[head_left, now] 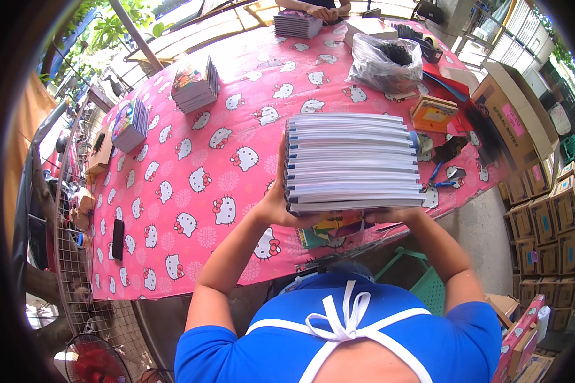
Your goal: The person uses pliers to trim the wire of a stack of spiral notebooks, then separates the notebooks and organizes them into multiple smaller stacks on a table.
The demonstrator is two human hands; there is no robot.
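A thick stack of notebooks [351, 163], white page edges toward me, is held upright between my two hands at the table's near side. My left hand [280, 205] wraps round its lower left corner, with the fingers partly hidden behind and under it. Under the lower right part is my right hand [393, 216], closed on the same stack. Just below it, a colourful notebook cover [335, 231] shows near the table edge. Blue-handled pliers [442, 184] lie to the right of the stack, beside a small orange-yellow notepad block [433, 113].
The pink patterned tablecloth [191, 169] bears more notebook stacks [197, 86] at the far left, and a black phone [118, 239]. A plastic bag [386, 64] with black coils and an open cardboard box [511, 121] are at the right. Across the table is another person's hand [322, 13].
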